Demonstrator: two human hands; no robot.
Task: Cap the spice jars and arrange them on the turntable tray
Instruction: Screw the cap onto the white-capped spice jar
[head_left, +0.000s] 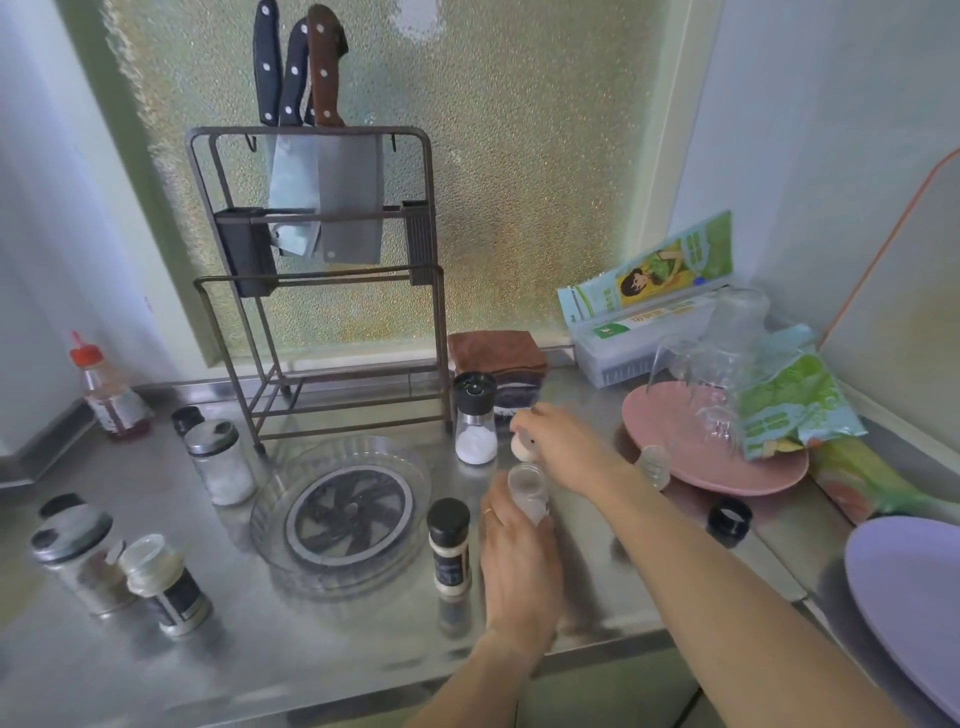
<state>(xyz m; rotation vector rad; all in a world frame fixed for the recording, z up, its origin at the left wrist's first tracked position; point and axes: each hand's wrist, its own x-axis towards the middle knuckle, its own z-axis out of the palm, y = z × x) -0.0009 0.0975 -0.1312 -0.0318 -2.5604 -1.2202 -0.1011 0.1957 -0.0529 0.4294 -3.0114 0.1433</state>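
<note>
— Where is this?
— A brushed steel counter (363, 639) under pebbled glass; a ribbed clear turntable tray (340, 512) sits at centre.
— The hands?
— Left hand (519, 566) grips an open jar (527, 491) at four o'clock of it; right hand (563, 449) pinches a pale cap (521, 447) above.

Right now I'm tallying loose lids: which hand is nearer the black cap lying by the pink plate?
Right. The right hand, holding a pale cap over the small jar, is nearer the black cap. The left hand, gripping that jar, sits farther left.
</note>
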